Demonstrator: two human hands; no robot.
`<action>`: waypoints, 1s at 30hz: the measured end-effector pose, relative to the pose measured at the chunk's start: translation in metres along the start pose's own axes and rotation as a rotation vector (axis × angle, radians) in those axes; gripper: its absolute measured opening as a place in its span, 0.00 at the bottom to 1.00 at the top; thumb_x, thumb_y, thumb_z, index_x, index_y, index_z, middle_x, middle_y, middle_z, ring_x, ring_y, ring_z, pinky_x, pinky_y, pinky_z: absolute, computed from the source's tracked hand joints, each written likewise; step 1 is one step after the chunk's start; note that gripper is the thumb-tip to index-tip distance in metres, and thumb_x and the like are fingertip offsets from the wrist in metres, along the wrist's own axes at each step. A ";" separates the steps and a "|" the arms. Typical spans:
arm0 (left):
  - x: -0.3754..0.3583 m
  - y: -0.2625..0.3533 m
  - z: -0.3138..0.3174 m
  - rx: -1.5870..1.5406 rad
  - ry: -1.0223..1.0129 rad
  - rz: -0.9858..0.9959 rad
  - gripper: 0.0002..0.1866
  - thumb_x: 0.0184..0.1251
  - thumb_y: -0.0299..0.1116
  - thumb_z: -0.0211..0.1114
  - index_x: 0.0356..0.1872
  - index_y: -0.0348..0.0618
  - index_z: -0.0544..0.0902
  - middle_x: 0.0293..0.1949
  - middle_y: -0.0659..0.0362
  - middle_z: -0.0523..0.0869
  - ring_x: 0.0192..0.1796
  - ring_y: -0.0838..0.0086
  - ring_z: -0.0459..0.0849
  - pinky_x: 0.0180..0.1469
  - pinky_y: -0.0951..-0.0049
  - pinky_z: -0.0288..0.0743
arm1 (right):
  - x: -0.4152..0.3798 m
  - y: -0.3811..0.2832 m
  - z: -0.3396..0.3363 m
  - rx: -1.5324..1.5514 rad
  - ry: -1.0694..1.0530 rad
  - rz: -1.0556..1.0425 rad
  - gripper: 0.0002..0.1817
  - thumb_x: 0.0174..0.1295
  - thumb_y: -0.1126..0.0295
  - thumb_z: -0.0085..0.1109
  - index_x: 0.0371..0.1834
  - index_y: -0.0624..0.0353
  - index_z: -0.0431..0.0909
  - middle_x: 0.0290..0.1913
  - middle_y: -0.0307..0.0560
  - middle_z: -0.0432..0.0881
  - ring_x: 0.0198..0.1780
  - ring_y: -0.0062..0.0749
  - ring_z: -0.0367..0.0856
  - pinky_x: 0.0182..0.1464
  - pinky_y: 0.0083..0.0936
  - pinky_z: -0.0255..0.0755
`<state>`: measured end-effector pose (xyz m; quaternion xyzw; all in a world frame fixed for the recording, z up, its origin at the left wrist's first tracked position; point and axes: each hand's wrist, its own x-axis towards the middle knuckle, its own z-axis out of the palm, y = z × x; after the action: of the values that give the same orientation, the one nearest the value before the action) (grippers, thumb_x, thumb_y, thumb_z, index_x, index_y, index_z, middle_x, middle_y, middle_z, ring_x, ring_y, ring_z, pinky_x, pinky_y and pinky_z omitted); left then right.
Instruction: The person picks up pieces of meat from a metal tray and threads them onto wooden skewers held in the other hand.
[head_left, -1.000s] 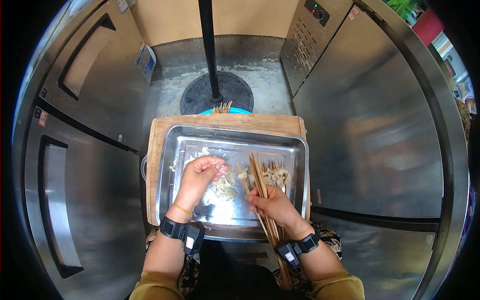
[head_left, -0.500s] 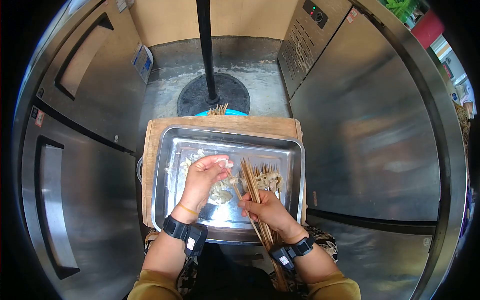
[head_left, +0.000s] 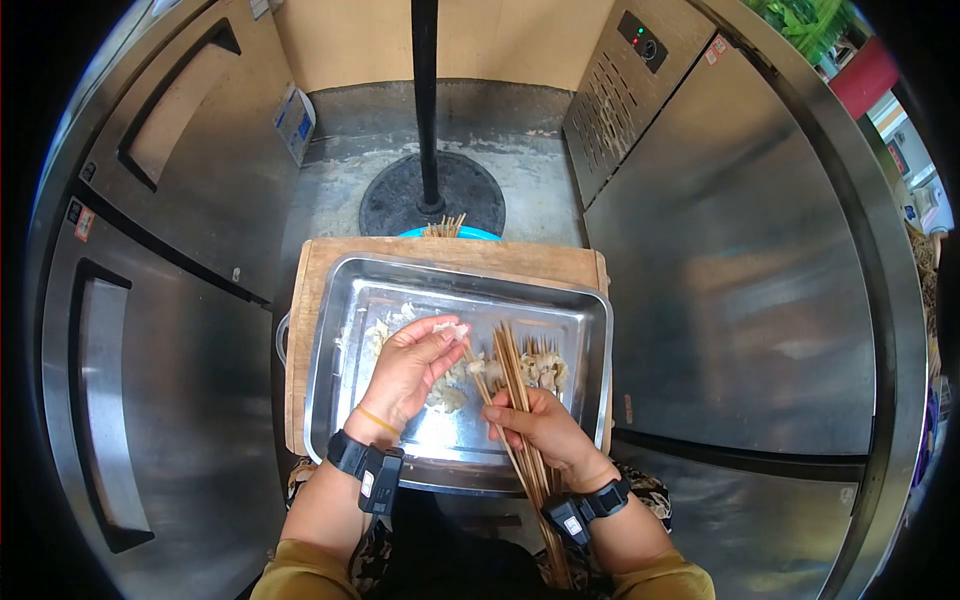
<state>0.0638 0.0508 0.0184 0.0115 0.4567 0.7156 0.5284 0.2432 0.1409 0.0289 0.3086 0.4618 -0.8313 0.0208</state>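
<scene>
My left hand (head_left: 415,362) pinches a pale piece of food (head_left: 455,330) at the tip of one skewer, over the metal tray (head_left: 330,300). In my right hand (head_left: 530,420) is a bundle of wooden skewers (head_left: 512,375), its fingers wrapped round them. A single skewer leans out to the left of the bundle, with a pale piece (head_left: 478,368) threaded near its top. Loose pale pieces (head_left: 445,398) lie in the tray below my left hand. Right of the bundle, several loaded skewers (head_left: 545,370) rest in the tray.
The tray sits on a wooden board (head_left: 300,400). Behind it are a blue container (head_left: 478,234) holding skewers (head_left: 446,226) and a black pole on a round base (head_left: 432,195). Steel cabinets stand at the left (head_left: 200,380) and right (head_left: 740,260).
The view has shifted slightly. My left hand holds the pale piece a little nearer the skewer tip. My right hand keeps its hold on the bundle.
</scene>
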 end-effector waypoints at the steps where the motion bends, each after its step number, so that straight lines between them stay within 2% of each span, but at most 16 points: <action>1: 0.000 -0.001 -0.001 0.004 -0.004 0.008 0.11 0.65 0.24 0.59 0.47 0.35 0.77 0.46 0.51 0.82 0.47 0.71 0.81 0.52 0.76 0.76 | -0.001 0.000 -0.001 0.013 -0.011 0.001 0.05 0.61 0.69 0.59 0.33 0.59 0.77 0.24 0.38 0.79 0.19 0.12 0.68 0.21 0.09 0.61; 15: -0.006 -0.005 0.006 -0.057 -0.083 0.014 0.12 0.65 0.24 0.58 0.48 0.33 0.76 0.48 0.48 0.81 0.50 0.68 0.80 0.55 0.72 0.75 | 0.001 -0.002 -0.002 0.051 -0.010 0.028 0.06 0.61 0.68 0.59 0.34 0.59 0.77 0.24 0.40 0.80 0.18 0.12 0.67 0.20 0.10 0.60; 21: -0.009 -0.010 0.011 0.219 -0.098 0.133 0.13 0.68 0.27 0.55 0.51 0.36 0.76 0.46 0.50 0.82 0.48 0.69 0.82 0.54 0.72 0.76 | 0.001 -0.002 -0.003 0.062 -0.001 0.033 0.06 0.62 0.69 0.58 0.35 0.59 0.77 0.24 0.40 0.79 0.18 0.12 0.67 0.20 0.10 0.60; 24: -0.014 -0.009 0.017 0.218 -0.058 0.196 0.14 0.70 0.30 0.53 0.54 0.39 0.75 0.44 0.52 0.83 0.46 0.72 0.82 0.51 0.73 0.76 | 0.000 -0.003 -0.001 0.045 0.008 0.032 0.05 0.61 0.70 0.58 0.35 0.59 0.76 0.24 0.40 0.79 0.18 0.12 0.67 0.20 0.10 0.60; 27: -0.015 -0.009 0.015 0.266 -0.025 0.211 0.13 0.72 0.32 0.51 0.53 0.41 0.75 0.41 0.53 0.84 0.42 0.74 0.82 0.47 0.75 0.76 | 0.000 -0.002 0.000 0.010 0.002 0.031 0.05 0.61 0.70 0.59 0.34 0.59 0.76 0.24 0.40 0.79 0.18 0.12 0.67 0.20 0.09 0.60; 30: -0.014 -0.009 0.014 0.287 -0.012 0.234 0.11 0.71 0.31 0.51 0.49 0.40 0.76 0.40 0.53 0.84 0.41 0.76 0.82 0.43 0.78 0.76 | 0.001 0.000 0.000 -0.006 -0.025 0.039 0.05 0.61 0.69 0.60 0.34 0.57 0.75 0.24 0.40 0.79 0.18 0.12 0.68 0.21 0.09 0.61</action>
<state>0.0836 0.0496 0.0272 0.1439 0.5464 0.6996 0.4374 0.2425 0.1413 0.0278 0.3072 0.4581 -0.8330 0.0436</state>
